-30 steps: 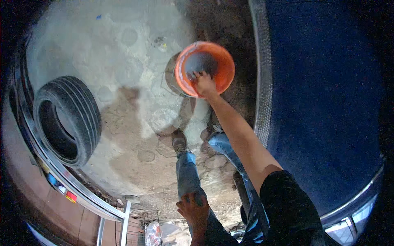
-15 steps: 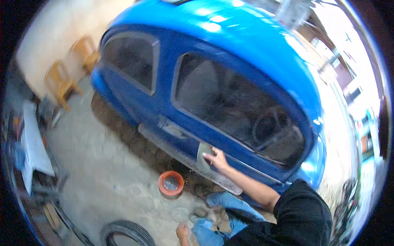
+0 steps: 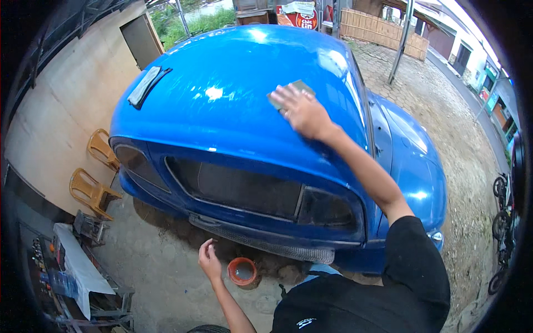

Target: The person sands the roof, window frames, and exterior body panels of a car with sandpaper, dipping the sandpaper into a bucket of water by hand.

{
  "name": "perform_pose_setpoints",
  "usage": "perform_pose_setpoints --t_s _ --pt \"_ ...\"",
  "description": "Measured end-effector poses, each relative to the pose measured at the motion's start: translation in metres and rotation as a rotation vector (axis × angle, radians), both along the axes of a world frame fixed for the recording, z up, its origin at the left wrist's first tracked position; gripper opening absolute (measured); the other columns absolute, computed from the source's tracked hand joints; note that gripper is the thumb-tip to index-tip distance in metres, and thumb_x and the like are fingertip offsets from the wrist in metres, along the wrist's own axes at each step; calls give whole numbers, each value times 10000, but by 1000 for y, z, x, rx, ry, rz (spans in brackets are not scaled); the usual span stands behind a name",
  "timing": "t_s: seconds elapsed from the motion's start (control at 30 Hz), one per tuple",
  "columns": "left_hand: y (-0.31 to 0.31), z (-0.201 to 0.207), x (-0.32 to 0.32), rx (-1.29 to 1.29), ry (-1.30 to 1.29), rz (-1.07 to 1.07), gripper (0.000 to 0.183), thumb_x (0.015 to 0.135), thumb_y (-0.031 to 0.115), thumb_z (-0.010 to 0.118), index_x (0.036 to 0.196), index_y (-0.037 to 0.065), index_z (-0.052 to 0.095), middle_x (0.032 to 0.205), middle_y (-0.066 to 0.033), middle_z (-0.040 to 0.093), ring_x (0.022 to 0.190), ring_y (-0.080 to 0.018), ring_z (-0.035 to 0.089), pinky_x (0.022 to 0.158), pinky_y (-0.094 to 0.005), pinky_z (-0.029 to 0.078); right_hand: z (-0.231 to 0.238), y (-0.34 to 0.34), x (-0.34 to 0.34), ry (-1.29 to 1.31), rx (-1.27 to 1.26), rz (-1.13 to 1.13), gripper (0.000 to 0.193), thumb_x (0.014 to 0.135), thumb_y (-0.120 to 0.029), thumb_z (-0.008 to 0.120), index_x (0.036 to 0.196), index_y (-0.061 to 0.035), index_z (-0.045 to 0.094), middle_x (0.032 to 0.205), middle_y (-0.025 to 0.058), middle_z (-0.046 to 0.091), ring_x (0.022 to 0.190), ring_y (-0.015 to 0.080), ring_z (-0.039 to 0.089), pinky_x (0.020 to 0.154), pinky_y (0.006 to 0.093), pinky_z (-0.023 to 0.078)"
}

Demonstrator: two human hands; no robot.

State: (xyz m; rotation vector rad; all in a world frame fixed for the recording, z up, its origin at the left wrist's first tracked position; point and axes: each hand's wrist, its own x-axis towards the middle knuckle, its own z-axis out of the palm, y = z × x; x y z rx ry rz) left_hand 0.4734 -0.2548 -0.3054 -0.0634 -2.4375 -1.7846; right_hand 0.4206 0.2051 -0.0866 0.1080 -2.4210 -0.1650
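My right hand (image 3: 302, 114) is pressed on the roof of a rounded blue car (image 3: 222, 125), its fingers laid over a grey-green sheet of sandpaper (image 3: 302, 86). The sheet's edges show beyond the fingertips, and the palm side is hidden. Pale streaks mark the paint to the left of it. My left hand (image 3: 209, 260) hangs in the air beside the car's running board (image 3: 261, 242), fingers loosely bent and apart, holding nothing I can see. Just to its right, an orange-red bucket (image 3: 242, 271) with liquid in it stands on the ground.
A folded greyish cloth-like piece with a dark strip (image 3: 147, 86) lies on the roof's far left. Two yellow-brown plastic chairs (image 3: 91, 191) stand by the wall. A cluttered bench (image 3: 83, 272) is at lower left. Part of a tyre (image 3: 208, 329) shows at the bottom edge.
My right hand has gone from the lower door up to the roof with the sandpaper. My left hand has risen beside the bucket. The view has lifted to show the whole roof.
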Motion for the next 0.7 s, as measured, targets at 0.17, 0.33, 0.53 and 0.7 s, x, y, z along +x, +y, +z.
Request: perform_pose_setpoints --t_s 0.17,0.33,0.53,0.7 --pt "101 85 -23 -59 277 -102 226 982 105 517 1092 5 688 997 -74 680 907 -167 628 817 -296 496 1 -37 29 -225 17 351 601 982 -606 400 1464 -255 470 1584 88 347 1466 302 315 1204 487 236" --pt "198 183 -59 105 597 -187 226 944 52 520 1079 2 694 1020 -118 651 892 -211 624 791 -328 493 55 99 -111 -268 -98 144 619 1023 -586 290 1499 -211 416 1597 80 325 1466 296 315 1194 470 255" --pt "234 236 -124 -143 752 -254 262 935 90 521 1127 57 698 1089 -146 633 954 -276 620 795 -375 498 53 81 -114 -313 -96 160 743 994 -625 326 1509 -92 367 1586 149 322 1470 340 287 1212 470 201" --pt "234 232 -179 -327 749 -208 337 982 205 494 1270 106 640 1289 -160 570 1212 -336 526 1009 -444 422 30 18 -4 -356 -35 456 641 993 -524 435 1529 -179 360 1595 114 321 1479 340 275 1219 496 175"
